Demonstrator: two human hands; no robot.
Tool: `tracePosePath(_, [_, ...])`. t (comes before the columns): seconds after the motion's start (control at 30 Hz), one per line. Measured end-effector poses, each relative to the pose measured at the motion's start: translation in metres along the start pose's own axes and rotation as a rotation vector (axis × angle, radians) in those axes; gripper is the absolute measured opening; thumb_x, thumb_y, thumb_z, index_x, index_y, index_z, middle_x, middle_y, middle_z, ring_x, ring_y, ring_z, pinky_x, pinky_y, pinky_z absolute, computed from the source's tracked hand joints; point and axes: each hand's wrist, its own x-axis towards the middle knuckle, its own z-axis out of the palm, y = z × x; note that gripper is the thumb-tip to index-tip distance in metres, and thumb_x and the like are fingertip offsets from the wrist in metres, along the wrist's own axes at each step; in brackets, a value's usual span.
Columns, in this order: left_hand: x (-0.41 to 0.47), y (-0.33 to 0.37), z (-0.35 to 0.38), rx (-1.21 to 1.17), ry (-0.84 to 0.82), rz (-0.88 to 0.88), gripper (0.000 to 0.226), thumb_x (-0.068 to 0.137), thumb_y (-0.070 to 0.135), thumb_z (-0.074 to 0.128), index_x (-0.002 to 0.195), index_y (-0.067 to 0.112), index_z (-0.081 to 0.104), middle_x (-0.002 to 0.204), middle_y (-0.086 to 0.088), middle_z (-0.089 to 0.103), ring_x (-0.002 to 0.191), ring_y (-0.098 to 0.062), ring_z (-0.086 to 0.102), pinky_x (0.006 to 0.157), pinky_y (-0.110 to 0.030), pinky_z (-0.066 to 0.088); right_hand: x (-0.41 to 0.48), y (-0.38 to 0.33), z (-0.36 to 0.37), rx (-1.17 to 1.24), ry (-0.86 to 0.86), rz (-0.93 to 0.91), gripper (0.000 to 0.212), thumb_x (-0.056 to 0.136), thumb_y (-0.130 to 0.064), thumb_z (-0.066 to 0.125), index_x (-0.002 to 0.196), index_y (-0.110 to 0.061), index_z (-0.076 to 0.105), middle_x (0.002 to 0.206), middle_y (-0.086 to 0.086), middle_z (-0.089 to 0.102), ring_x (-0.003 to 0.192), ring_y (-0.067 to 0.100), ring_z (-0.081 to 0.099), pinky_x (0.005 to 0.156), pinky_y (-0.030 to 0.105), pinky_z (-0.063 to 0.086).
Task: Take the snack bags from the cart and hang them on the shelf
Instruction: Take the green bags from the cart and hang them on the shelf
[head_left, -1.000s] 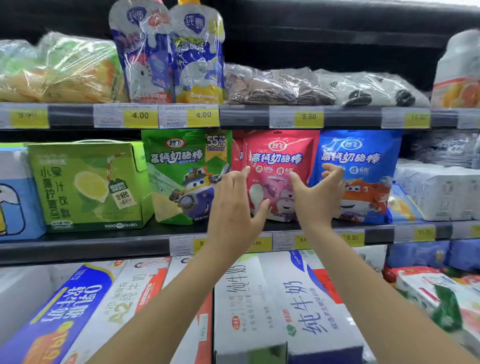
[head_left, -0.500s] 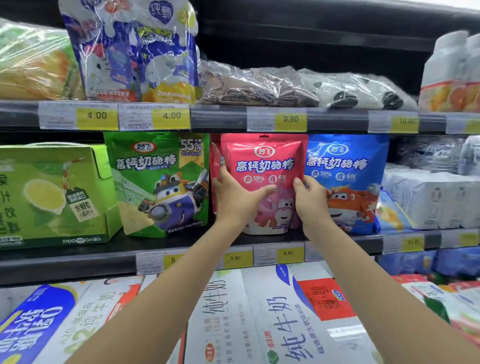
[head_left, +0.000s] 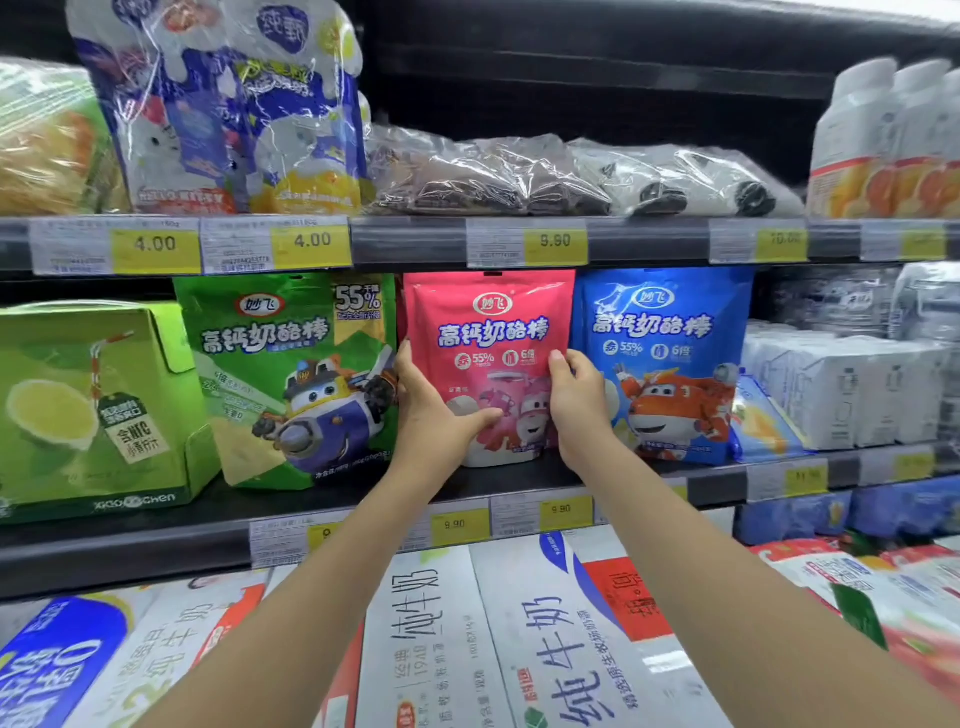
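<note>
Tip for this bit: hold the pink snack bag (head_left: 488, 332) square so its top meets the hook under the shelf (head_left: 410, 241) front edge, right below the 9.90 tag (head_left: 556, 241). I can't see the hook itself. Let go gently.

The 2 hands grip it:
- **Left hand** (head_left: 428, 415): pinches the left side, thumb across the front.
- **Right hand** (head_left: 576, 402): curled round the right side.

The green bag (head_left: 291, 374) and blue bag (head_left: 665, 332) flank it.

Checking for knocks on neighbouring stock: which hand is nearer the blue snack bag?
Right. The right hand holds the pink bag at its right edge, beside the blue snack bag; the left hand holds its left edge, by the green bag.
</note>
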Motion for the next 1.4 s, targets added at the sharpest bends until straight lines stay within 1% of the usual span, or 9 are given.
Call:
tracePosePath(0.17, [-0.004,0.006,0.001,0.039,0.015,-0.043,0.125,0.067,0.021,0.087,0.151,0.020,-0.005,0.154,-0.012,0.026,0.141,-0.024,0.030,0.115,-0.038,0.027,-0.004,-0.009,-0.005,-0.056,-0.033,0.056,0.022,0.101,-0.028,0.040,0.102,-0.013,0.055,0.097,0.006,0.060,0.088,0.020,0.056,0.086,0.042,0.050])
tracePosePath(0.43, [-0.052,0.036,0.011,0.270,0.059,-0.132,0.112,0.082,0.034,0.074,0.153,0.008,-0.008,0.154,-0.023,0.020,0.140,-0.037,0.024,0.113,-0.044,0.022,-0.028,-0.019,-0.052,-0.242,0.074,-0.109,0.024,0.097,-0.021,0.051,0.116,-0.007,0.053,0.093,-0.001,0.055,0.080,0.011,0.053,0.061,0.015,0.038])
tracePosePath(0.57, [-0.076,0.054,0.034,0.384,0.077,0.117,0.094,0.084,0.036,0.070,0.152,0.007,0.013,0.150,-0.021,0.028,0.138,-0.035,0.028,0.115,-0.043,0.023,-0.032,-0.018,-0.094,-0.327,0.389,-0.337,0.030,0.089,-0.018,0.062,0.114,-0.006,0.052,0.106,0.004,0.053,0.100,0.022,0.051,0.076,0.017,0.033])
tracePosePath(0.67, [-0.076,0.070,0.058,0.287,-0.060,0.291,0.079,0.087,0.032,0.067,0.149,0.006,0.026,0.146,-0.013,0.039,0.135,-0.027,0.035,0.111,-0.032,0.024,-0.018,-0.020,-0.119,-0.388,0.509,-0.261,0.055,0.085,-0.030,0.068,0.127,-0.003,0.044,0.123,0.009,0.051,0.114,0.025,0.044,0.092,0.026,0.031])
tracePosePath(0.77, [-0.062,0.082,0.090,0.169,-0.203,0.270,0.081,0.088,0.030,0.068,0.150,0.003,0.023,0.146,-0.013,0.038,0.136,-0.024,0.035,0.110,-0.027,0.025,0.003,-0.024,-0.135,-0.268,0.386,-0.121,0.064,0.085,-0.036,0.068,0.133,-0.004,0.041,0.126,0.011,0.053,0.114,0.026,0.053,0.096,0.040,0.046])
tracePosePath(0.87, [-0.041,0.087,0.118,0.043,-0.233,0.083,0.096,0.084,0.042,0.069,0.152,0.005,0.013,0.150,-0.013,0.032,0.139,-0.025,0.031,0.112,-0.035,0.029,0.020,-0.024,-0.144,-0.096,0.174,-0.099,0.036,0.091,-0.027,0.062,0.119,-0.005,0.055,0.112,0.010,0.066,0.094,0.020,0.066,0.078,0.035,0.057])
tracePosePath(1.03, [-0.014,0.082,0.138,-0.101,-0.190,-0.138,0.125,0.068,0.055,0.079,0.154,0.008,0.001,0.157,-0.013,0.022,0.145,-0.026,0.023,0.116,-0.042,0.026,0.039,-0.017,-0.160,-0.026,-0.017,-0.172,0.014,0.097,-0.017,0.053,0.106,-0.013,0.064,0.104,0.009,0.071,0.093,0.022,0.070,0.079,0.037,0.058])
tracePosePath(1.17, [-0.017,0.074,0.142,-0.074,-0.116,-0.095,0.127,0.060,0.043,0.089,0.153,0.011,0.009,0.147,-0.012,0.032,0.138,-0.025,0.032,0.113,-0.037,0.031,0.047,-0.013,-0.174,0.138,-0.132,-0.095,0.016,0.097,-0.012,0.051,0.104,-0.018,0.065,0.096,0.001,0.073,0.083,0.014,0.072,0.072,0.030,0.060])
tracePosePath(1.4, [-0.045,0.070,0.144,0.151,0.010,0.087,0.133,0.062,0.032,0.089,0.153,0.009,-0.005,0.129,-0.013,0.033,0.121,-0.029,0.041,0.104,-0.034,0.034,0.057,-0.017,-0.178,0.027,-0.038,-0.109,0.011,0.093,-0.016,0.059,0.103,-0.013,0.057,0.084,-0.001,0.068,0.065,0.006,0.067,0.058,0.021,0.056])
